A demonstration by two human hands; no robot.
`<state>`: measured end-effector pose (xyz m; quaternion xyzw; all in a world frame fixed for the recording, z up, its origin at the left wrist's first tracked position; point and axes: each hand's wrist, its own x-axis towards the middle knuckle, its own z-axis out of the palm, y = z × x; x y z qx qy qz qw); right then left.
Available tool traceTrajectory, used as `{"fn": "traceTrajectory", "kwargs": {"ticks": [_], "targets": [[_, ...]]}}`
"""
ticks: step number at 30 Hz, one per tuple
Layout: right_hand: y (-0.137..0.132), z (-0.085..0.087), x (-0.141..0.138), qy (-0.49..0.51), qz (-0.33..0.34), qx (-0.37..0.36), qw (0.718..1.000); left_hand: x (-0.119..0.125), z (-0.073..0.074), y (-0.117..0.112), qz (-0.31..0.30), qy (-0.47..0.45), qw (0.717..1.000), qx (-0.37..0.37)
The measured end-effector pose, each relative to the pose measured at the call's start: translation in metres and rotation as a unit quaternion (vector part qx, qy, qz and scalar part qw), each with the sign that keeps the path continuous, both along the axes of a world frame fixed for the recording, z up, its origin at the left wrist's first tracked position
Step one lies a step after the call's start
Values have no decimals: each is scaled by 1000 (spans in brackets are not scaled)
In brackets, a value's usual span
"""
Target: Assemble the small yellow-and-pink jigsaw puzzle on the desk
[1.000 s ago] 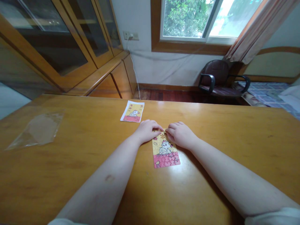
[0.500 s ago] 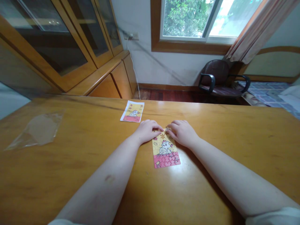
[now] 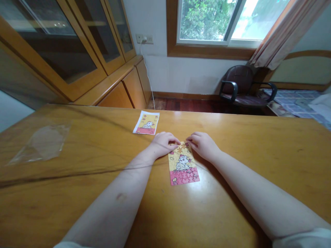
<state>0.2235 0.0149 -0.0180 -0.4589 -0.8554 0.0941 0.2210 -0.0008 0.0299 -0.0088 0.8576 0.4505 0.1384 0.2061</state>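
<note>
A small jigsaw puzzle [image 3: 183, 163] lies flat on the table, yellow above and pink below, with a white cartoon animal in its middle. Near its top edge a bare gap [image 3: 179, 149] shows the table-coloured backing. My left hand [image 3: 164, 143] rests at the upper left corner, thumb and forefinger closed on the puzzle's edge. At the upper right corner my right hand [image 3: 203, 144] has its fingers curled against the edge. Whether a loose piece sits under either set of fingertips is hidden. Behind my left hand lies a picture card [image 3: 147, 123] with the same design.
A clear plastic bag [image 3: 42, 143] lies on the left of the wooden table [image 3: 232, 131]. Past the table's far edge stand a glass-doored cabinet [image 3: 103, 65] at left and a brown armchair [image 3: 240, 86] at right. A white cable [image 3: 148, 74] hangs from the wall socket.
My right fingers have drawn back slightly to the right, uncovering the puzzle's upper right corner. My left hand has stayed in place.
</note>
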Motion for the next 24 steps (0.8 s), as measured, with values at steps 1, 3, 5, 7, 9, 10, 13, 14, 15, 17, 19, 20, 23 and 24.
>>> {"fn": "traceTrajectory", "kwargs": {"ticks": [1, 3, 5, 7, 9, 10, 13, 14, 15, 17, 19, 20, 23, 24], "targets": [[0, 1, 1, 14, -14, -11, 1000, 0, 0, 0, 2, 3, 1000, -2], [-1, 2, 3, 36, -44, -42, 998, 0, 1, 1, 3, 8, 1000, -7], [-1, 2, 4, 43, -58, -80, 994, 0, -1, 1, 1, 4, 1000, -8], [-1, 2, 4, 35, -46, -105, 993, -1, -2, 2, -5, -3, 1000, -1], [0, 1, 4, 26, -10, -103, 994, -2, -4, 2, -6, -7, 1000, 4], [0, 1, 4, 25, 13, -93, 995, -2, -5, 2, -5, -6, 1000, 4], [1, 3, 6, 20, 69, -49, 996, -2, -6, 2, -3, -7, 1000, 3], [1, 5, 7, 11, 70, -36, 997, -2, -6, 2, -4, -8, 1000, 4], [0, 7, 8, -1, 60, -24, 998, -2, -6, 2, -5, -9, 1000, 5], [-2, 11, 8, -33, 33, -11, 999, -2, -6, 2, -7, -9, 1000, 7], [-5, 15, 7, -61, 26, -11, 998, -2, -5, 2, -7, -7, 1000, 7], [-6, 15, 6, -71, 30, -14, 997, -2, -5, 2, -6, -5, 1000, 7], [-6, 13, 4, -79, 53, -27, 995, -2, -4, 2, -3, 0, 1000, 4], [-6, 12, 3, -75, 59, -29, 995, -2, -4, 2, -4, -1, 1000, 4]]}}
